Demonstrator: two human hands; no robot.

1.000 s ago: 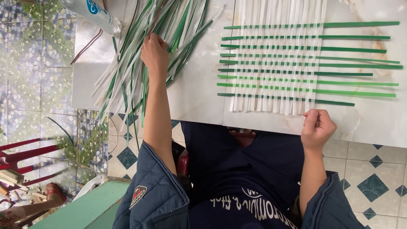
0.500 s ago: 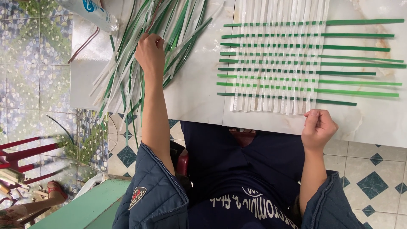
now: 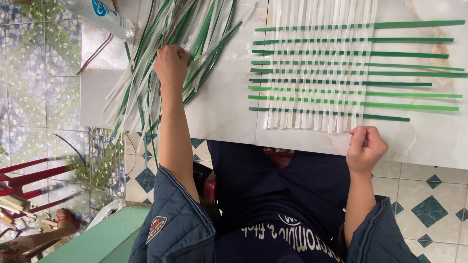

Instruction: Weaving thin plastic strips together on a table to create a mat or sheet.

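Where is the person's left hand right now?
In the head view, the left hand is upper left, resting on the loose pile of green and white strips, left of the woven mat.

A loose pile of long, thin green and white plastic strips (image 3: 161,63) lies fanned out on the white table. Beside it lies a flat woven mat of white and green strips (image 3: 317,68).

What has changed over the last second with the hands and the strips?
Little has changed: the left hand edged slightly further into the loose pile of strips, fingers curling among them. The right hand stayed at the table edge below the woven mat, which looks unchanged.
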